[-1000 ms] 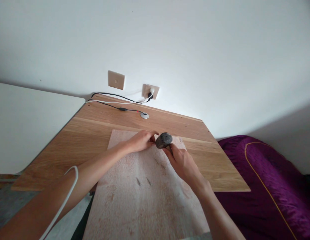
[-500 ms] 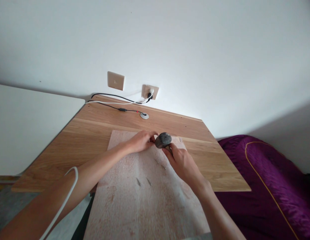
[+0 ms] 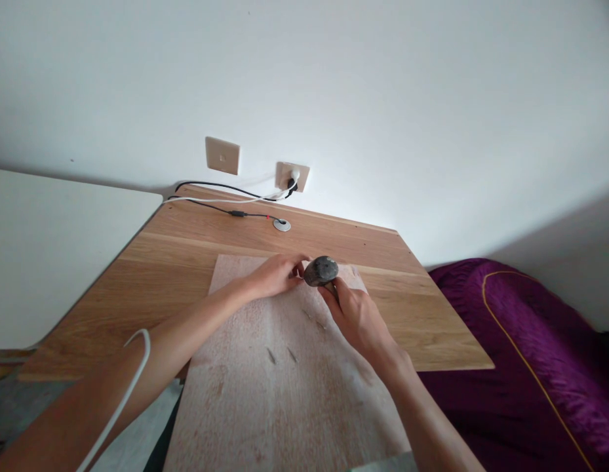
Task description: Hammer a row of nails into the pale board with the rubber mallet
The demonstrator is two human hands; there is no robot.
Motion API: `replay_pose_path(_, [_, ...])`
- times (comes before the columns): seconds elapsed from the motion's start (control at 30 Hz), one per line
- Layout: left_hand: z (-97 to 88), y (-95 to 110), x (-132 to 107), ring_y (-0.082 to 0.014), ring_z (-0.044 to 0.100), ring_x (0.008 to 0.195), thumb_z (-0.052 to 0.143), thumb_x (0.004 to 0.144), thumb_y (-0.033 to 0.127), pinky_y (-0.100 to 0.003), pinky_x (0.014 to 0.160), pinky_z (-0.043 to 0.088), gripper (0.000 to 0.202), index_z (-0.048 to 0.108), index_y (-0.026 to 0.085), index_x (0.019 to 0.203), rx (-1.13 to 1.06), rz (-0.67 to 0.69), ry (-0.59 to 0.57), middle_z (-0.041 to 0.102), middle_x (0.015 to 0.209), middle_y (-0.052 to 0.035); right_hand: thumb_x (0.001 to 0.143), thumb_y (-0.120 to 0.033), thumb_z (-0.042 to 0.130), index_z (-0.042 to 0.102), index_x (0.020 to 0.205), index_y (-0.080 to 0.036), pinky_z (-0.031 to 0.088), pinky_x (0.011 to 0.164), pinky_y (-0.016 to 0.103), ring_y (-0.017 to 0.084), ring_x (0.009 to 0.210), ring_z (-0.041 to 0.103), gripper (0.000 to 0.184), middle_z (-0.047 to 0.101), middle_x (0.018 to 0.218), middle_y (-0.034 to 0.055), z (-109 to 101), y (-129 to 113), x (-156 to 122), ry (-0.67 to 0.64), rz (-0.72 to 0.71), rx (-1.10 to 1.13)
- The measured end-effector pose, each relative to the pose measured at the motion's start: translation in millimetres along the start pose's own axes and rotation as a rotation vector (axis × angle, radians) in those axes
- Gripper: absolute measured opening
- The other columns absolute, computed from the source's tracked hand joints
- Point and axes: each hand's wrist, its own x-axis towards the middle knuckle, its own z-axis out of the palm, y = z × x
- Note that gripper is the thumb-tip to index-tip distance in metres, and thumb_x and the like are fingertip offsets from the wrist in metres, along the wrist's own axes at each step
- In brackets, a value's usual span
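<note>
My right hand (image 3: 358,318) is wrapped round the handle of a hammer (image 3: 321,271), whose dark, worn head faces me above the far part of a pale, rough wooden board (image 3: 245,406). Just left of the hammer head, my left hand (image 3: 279,274) rests at the board with its fingers pinched together. Whatever sits between those fingertips is hidden or too small to name. Two thin slivers (image 3: 320,324), possibly nails, lie near my right hand. Closer to me, two dark slanted marks (image 3: 292,354) show on the board.
Under the board is a wood-grain desk (image 3: 446,328). Black and white cables (image 3: 225,196) run along its back to a wall socket (image 3: 299,177), near a round cable grommet (image 3: 282,225). A white panel (image 3: 63,262) stands left; purple fabric (image 3: 481,406) lies right. A white cord (image 3: 122,400) crosses my left forearm.
The view has shifted slightly. Both hands and the hammer keep nearly the same place over the board, with the hammer head only a touch higher in the picture.
</note>
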Motion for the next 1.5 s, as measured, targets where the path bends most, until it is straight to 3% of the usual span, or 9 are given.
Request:
replay_pose_path(0.3, [-1.3,1,0,-0.0174,0.072,0.081,0.066,0.081,-0.001,-0.026,0.077,0.05,0.052,0.066,0.02,0.129,-0.011,-0.012,-0.005,0.078,0.09,-0.0011,0.108,-0.039,0.044,0.063,0.103,-0.02,0.034,0.058,0.032,0.029,0.071,0.075,0.028,0.078,0.081,0.0121,4,3,-4,-0.003,-0.017,0.04])
replay_pose_path(0.6, [-0.2,0,0,-0.0182,0.069,0.081,0.07,0.081,0.005,-0.029,0.077,0.051,0.058,0.059,0.018,0.137,0.008,-0.022,-0.009,0.074,0.092,-0.0023,0.11,-0.049,0.038,0.061,0.101,-0.021,0.036,0.06,0.032,0.028,0.07,0.073,0.038,0.075,0.077,0.0094,16,29,-40,0.052,0.029,0.126])
replay_pose_path(0.8, [-12.1,33,-6,-0.0235,0.066,0.103,0.07,0.077,0.012,-0.034,0.088,0.053,0.045,0.06,0.019,0.12,0.197,0.17,-0.015,0.065,0.116,-0.0085,0.11,-0.044,0.036,0.06,0.107,-0.019,0.036,0.06,0.032,0.029,0.071,0.075,0.035,0.076,0.077,0.0109,18,29,-43,0.006,0.089,0.115])
replay_pose_path(0.97, [-5.3,69,-20,-0.0232,0.069,0.091,0.069,0.081,0.008,-0.032,0.081,0.053,0.025,0.059,0.017,0.102,0.392,0.401,-0.216,0.072,0.097,-0.0076,0.11,-0.042,0.033,0.058,0.107,-0.018,0.036,0.06,0.032,0.03,0.072,0.075,0.035,0.077,0.08,0.0132,19,28,-42,0.01,0.079,0.114])
replay_pose_path(1.17, [4.7,85,-32,-0.0222,0.069,0.073,0.059,0.091,0.001,-0.034,0.073,0.052,0.019,0.062,0.016,0.101,0.69,0.557,-0.232,0.069,0.074,-0.0041,0.111,-0.041,0.032,0.056,0.103,-0.019,0.033,0.059,0.032,0.029,0.069,0.074,0.034,0.077,0.079,0.0129,20,28,-41,0.001,0.069,0.124])
replay_pose_path(1.27, [-3.8,74,-30,-0.021,0.07,0.078,0.06,0.09,0.002,-0.033,0.078,0.053,0.019,0.063,0.018,0.101,0.584,0.492,-0.226,0.071,0.078,-0.0033,0.111,-0.04,0.032,0.056,0.103,-0.019,0.033,0.058,0.032,0.028,0.069,0.074,0.033,0.077,0.079,0.0126,20,28,-41,0.001,0.081,0.115])
replay_pose_path(1.33, [-14.5,57,-27,-0.0188,0.071,0.082,0.062,0.089,0.004,-0.031,0.079,0.054,0.021,0.063,0.019,0.104,0.356,0.329,-0.155,0.073,0.085,-0.0022,0.111,-0.04,0.033,0.056,0.102,-0.02,0.032,0.059,0.032,0.028,0.071,0.074,0.032,0.077,0.079,0.0123,20,29,-41,-0.004,0.092,0.096])
replay_pose_path(1.43, [-30.9,29,-23,-0.0157,0.071,0.081,0.068,0.088,0.014,-0.029,0.077,0.056,0.022,0.06,0.02,0.108,-0.016,0.001,0.142,0.074,0.089,-0.0005,0.111,-0.04,0.035,0.057,0.102,-0.02,0.033,0.06,0.032,0.029,0.072,0.074,0.031,0.076,0.079,0.0115,20,29,-42,-0.009,0.095,0.082])
replay_pose_path(1.5, [-37.0,16,-23,-0.0157,0.071,0.081,0.072,0.087,0.02,-0.03,0.078,0.057,0.024,0.06,0.019,0.107,-0.146,-0.107,0.226,0.074,0.09,-0.0011,0.111,-0.04,0.035,0.057,0.103,-0.02,0.034,0.06,0.032,0.029,0.072,0.074,0.031,0.076,0.079,0.0105,20,29,-43,-0.007,0.091,0.083])
